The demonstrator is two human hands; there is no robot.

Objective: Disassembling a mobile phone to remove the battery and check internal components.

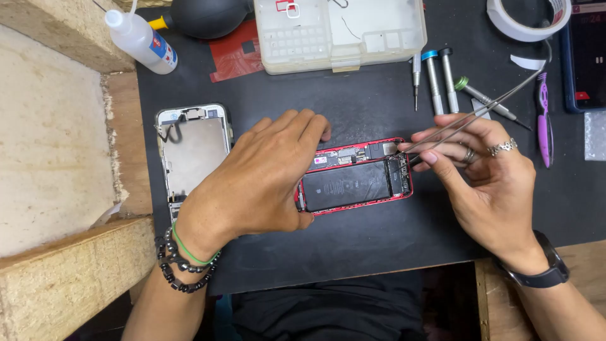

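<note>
An opened red phone body [356, 180] lies on the black mat [379, 240], its battery and circuit board exposed. My left hand [265, 173] rests palm down over the phone's left end, fingers and thumb clasping its edges. My right hand [483, 170] grips thin metal tweezers [473, 117], whose tips reach the phone's upper right corner by the board. The detached screen panel [192, 151] lies face down to the left of my left hand.
Several screwdrivers [442, 79] lie behind the phone. A clear parts box [338, 31], black air blower [205, 16], squeeze bottle [142, 41], tape roll [527, 19], purple pry tool [543, 117] and dark device [587, 57] line the back. Wooden boards [57, 158] border the left.
</note>
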